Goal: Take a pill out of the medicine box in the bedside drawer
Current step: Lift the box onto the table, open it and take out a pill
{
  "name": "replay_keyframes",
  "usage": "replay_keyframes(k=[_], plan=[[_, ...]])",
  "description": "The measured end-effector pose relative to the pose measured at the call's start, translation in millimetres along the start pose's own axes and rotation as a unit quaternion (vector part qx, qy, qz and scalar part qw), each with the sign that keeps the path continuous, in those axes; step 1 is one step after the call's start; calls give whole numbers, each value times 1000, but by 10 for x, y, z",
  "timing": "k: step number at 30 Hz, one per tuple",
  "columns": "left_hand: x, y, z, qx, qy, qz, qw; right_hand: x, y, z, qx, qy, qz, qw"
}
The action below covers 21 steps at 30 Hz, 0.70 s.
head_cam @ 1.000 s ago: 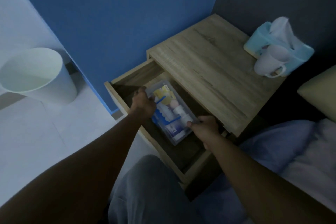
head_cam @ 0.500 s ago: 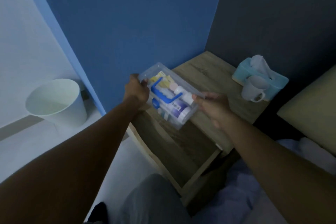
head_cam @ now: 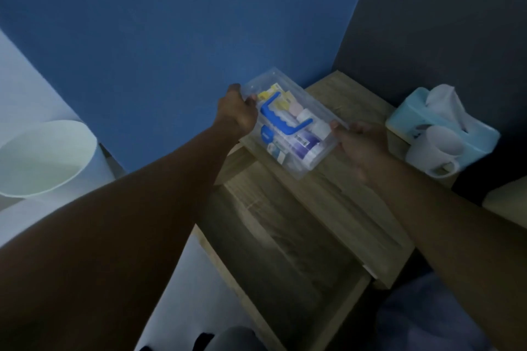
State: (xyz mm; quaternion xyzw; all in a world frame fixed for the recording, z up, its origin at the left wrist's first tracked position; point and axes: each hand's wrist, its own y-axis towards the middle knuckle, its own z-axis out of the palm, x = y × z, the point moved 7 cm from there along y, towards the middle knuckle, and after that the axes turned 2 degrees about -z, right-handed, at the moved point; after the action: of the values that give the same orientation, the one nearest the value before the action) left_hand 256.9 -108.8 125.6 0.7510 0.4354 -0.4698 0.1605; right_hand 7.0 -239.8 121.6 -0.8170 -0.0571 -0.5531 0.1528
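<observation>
Fingers of your left hand curl around the far-left end of the medicine box, thumb side up against its clear wall, while your right hand pinches the opposite end, fingertips on the rim at the near-right corner — so the box sits squarely between your two hands, gripped at both short ends. You have it tilted, its left end higher, above the back-left part of the table; whether its lower corner touches the wood you cannot tell in this dim light. Through the transparent plastic you can see a blue handle lying across the top, with tubes, small bottles and yellow packets packed under it; no single pill can be made out. Below your arms the drawer stands pulled out, its wooden bottom bare where it shows. To your right on the table, a white mug lies just against a light-blue tissue box. Off to your left on the floor stands a white bin, well apart from the box.
</observation>
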Motion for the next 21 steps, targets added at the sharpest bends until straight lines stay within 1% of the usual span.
replay_keyframes(k=[6,9,11,13,15,18,21], plan=[[82,122,170,-2,8,2,1000,-174,163,16,-5,-18,-22,1000],[134,109,179,-19,0,0,1000,-169,172,20,8,-52,-43,998],[128,84,170,-25,12,6,1000,-123,143,15,20,-105,-67,992],[113,22,184,-19,25,12,999,-32,63,30,46,-198,-109,973],[162,-84,220,-7,22,1,1000,12,-21,59,84,-272,-152,947],[380,-289,281,9,14,-40,999,74,-212,98,127,-316,-240,909],[513,-502,370,25,-12,-39,999,54,-348,114,160,-343,-299,876]])
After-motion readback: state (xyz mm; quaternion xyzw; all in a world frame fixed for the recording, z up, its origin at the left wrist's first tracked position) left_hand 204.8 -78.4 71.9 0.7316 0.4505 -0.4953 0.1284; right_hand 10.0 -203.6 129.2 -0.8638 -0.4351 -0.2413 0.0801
